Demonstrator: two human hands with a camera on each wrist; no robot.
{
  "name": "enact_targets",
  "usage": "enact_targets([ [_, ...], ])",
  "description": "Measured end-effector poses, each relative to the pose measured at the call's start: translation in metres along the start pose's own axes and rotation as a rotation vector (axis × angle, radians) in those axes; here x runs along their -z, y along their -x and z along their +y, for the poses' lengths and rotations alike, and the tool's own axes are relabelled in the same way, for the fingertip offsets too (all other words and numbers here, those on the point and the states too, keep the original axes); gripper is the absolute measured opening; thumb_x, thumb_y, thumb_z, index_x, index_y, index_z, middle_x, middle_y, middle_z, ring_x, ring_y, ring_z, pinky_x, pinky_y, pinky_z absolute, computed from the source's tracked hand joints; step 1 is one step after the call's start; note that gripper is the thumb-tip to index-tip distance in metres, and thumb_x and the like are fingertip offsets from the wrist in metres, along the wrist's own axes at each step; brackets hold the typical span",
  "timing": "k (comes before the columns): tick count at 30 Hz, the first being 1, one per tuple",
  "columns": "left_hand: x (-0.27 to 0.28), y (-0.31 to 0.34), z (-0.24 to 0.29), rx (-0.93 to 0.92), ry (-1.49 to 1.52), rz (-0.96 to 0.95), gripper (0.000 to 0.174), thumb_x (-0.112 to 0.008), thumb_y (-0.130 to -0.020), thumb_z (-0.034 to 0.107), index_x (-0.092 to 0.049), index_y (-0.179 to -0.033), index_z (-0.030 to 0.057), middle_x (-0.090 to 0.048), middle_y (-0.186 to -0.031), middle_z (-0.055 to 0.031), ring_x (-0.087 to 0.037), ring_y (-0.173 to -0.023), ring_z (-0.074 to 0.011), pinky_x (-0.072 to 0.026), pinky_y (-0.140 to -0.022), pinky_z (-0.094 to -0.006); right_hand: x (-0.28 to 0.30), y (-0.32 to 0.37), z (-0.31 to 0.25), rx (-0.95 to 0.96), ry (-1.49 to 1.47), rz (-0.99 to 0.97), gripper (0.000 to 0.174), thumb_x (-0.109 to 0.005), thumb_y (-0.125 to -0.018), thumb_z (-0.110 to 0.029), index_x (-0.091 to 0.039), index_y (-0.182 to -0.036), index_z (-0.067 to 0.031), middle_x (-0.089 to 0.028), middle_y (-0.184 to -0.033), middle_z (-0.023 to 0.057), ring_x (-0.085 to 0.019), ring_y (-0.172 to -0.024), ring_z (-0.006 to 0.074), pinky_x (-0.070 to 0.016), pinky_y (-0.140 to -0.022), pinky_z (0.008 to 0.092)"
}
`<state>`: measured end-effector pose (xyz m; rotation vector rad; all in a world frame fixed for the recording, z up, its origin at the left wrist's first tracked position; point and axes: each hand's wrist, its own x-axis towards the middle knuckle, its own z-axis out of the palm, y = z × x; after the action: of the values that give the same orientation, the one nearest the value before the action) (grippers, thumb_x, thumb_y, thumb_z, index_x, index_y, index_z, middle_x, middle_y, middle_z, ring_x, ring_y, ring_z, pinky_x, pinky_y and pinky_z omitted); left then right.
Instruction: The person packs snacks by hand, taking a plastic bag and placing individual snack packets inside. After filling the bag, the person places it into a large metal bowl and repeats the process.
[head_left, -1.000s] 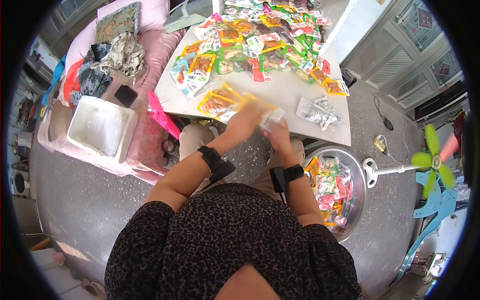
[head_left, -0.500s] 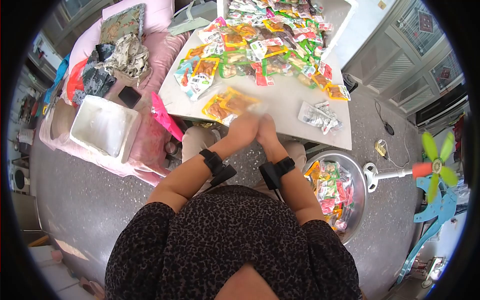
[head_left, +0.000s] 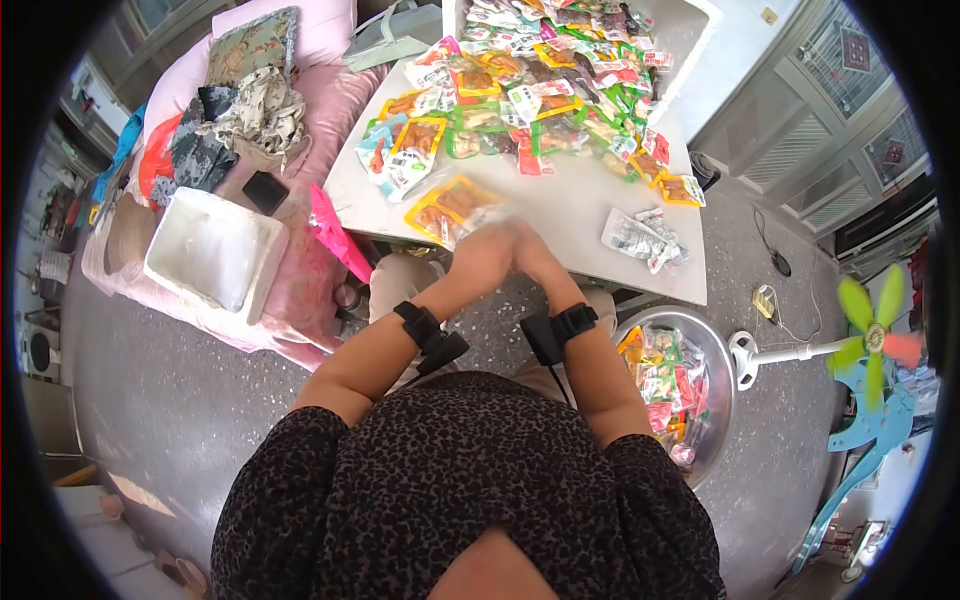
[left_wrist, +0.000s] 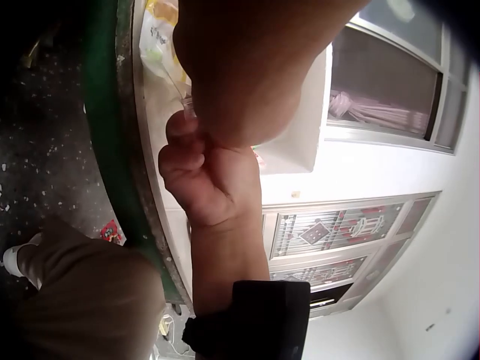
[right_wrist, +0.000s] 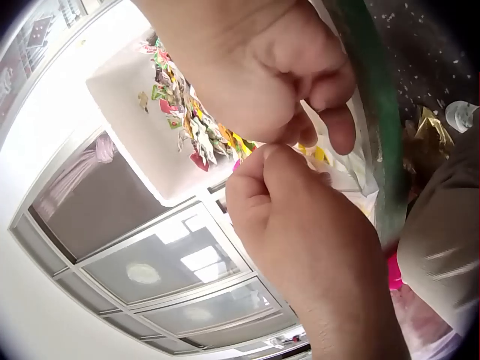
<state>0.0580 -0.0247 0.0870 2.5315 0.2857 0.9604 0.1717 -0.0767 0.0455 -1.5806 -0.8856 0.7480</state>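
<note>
A clear plastic bag (left_wrist: 157, 52) with yellow-edged food packets (head_left: 452, 205) in it lies at the table's near edge. My left hand (head_left: 483, 257) and right hand (head_left: 534, 255) meet at the bag's near right end. The left wrist view shows the curled fingers of my right hand (left_wrist: 196, 176) pinching thin clear film. In the right wrist view, thumb and forefinger of my left hand (right_wrist: 300, 202) press together at the bag, beside the curled fingers of my right hand (right_wrist: 300, 67). Both hands hide much of the bag's end.
Sealed food packets (head_left: 545, 100) heap on the white table (head_left: 580, 215) and spill from a white foam box (head_left: 690, 50). Silvery packets (head_left: 645, 238) lie at its right. A metal basin (head_left: 728, 400) of packets stands on the floor, near a fan (head_left: 876, 338).
Both hands have come together at the bag's end. The yellow-edged packet by my left hand has moved left against the other. My right hand has moved left.
</note>
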Motion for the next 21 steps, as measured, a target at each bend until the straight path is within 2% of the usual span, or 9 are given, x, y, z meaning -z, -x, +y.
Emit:
enact_targets([
  [3,0.001,-0.003,0.001,0.021,-0.022,-0.018,0.006,-0.048,-0.071,0.012,-0.049,-0.074,0.0063,-0.048,-0.069,-0.0131,-0.049,-0.065,-0.0316,-0.0397,-0.055,-0.0398,0.000,-0.005,0.001,0.078,0.344,-0.027,0.020,-0.044,-0.080,-0.013,-0.050,-0.094,-0.0008,-0.055,-0.093,0.0128,-0.049,-0.089,0.0219,-0.0379,-0.078,0.0315],
  [6,0.000,0.000,-0.003,0.066,-0.023,-0.055,0.012,-0.052,-0.069,0.014,-0.050,-0.078,0.0057,-0.050,-0.071,-0.0135,-0.049,-0.069,-0.0315,-0.0401,-0.060,-0.0389,-0.005,-0.008,0.006,0.083,0.396,0.048,0.022,-0.046,-0.076,-0.017,-0.054,-0.086,-0.0001,-0.056,-0.087,0.0161,-0.053,-0.080,0.0283,-0.0405,-0.071,0.0327],
  [9,0.015,0.006,0.001,0.017,-0.018,-0.034,0.025,-0.057,-0.066,0.017,-0.052,-0.089,0.0073,-0.051,-0.084,-0.0132,-0.048,-0.083,-0.0304,-0.0383,-0.072,-0.0389,0.008,-0.002,0.003,0.235,0.623,-0.126,0.019,-0.047,-0.076,-0.015,-0.053,-0.087,-0.0012,-0.056,-0.085,0.0107,-0.052,-0.074,0.0201,-0.0421,-0.066,0.0299],
  [12,0.031,0.018,0.008,-0.023,-0.069,-0.155,0.040,-0.061,-0.060,0.018,-0.051,-0.099,0.0105,-0.047,-0.100,-0.0120,-0.042,-0.097,-0.0291,-0.0326,-0.083,-0.0403,0.016,0.017,-0.023,-0.256,0.090,-0.073,0.021,-0.050,-0.072,-0.015,-0.053,-0.086,0.0004,-0.056,-0.076,0.0085,-0.055,-0.058,0.0174,-0.0436,-0.052,0.0290],
  [15,0.015,0.039,-0.009,-0.115,-0.271,-0.161,0.044,-0.061,-0.057,0.014,-0.051,-0.100,0.0119,-0.043,-0.106,-0.0104,-0.037,-0.105,-0.0279,-0.0279,-0.088,-0.0420,0.028,0.023,-0.005,-0.248,0.077,-0.025,0.022,-0.051,-0.071,-0.014,-0.052,-0.086,0.0009,-0.054,-0.073,0.0059,-0.052,-0.051,0.0125,-0.0418,-0.045,0.0258],
  [18,0.004,0.045,-0.020,-0.157,-0.342,-0.140,0.043,-0.059,-0.056,0.010,-0.052,-0.098,0.0116,-0.044,-0.104,-0.0103,-0.038,-0.106,-0.0280,-0.0272,-0.090,-0.0418,0.036,0.034,-0.007,-0.213,0.072,0.089,0.024,-0.049,-0.072,-0.020,-0.051,-0.088,-0.0020,-0.051,-0.066,0.0020,-0.048,-0.049,0.0096,-0.0380,-0.043,0.0212],
  [21,0.006,0.040,-0.027,-0.158,-0.262,-0.194,0.041,-0.058,-0.057,0.007,-0.052,-0.098,0.0107,-0.045,-0.107,-0.0105,-0.037,-0.108,-0.0279,-0.0268,-0.091,-0.0424,0.046,0.038,-0.014,-0.225,0.032,0.162,0.027,-0.053,-0.072,-0.016,-0.050,-0.092,0.0013,-0.055,-0.074,0.0071,-0.054,-0.057,0.0153,-0.0433,-0.054,0.0248],
])
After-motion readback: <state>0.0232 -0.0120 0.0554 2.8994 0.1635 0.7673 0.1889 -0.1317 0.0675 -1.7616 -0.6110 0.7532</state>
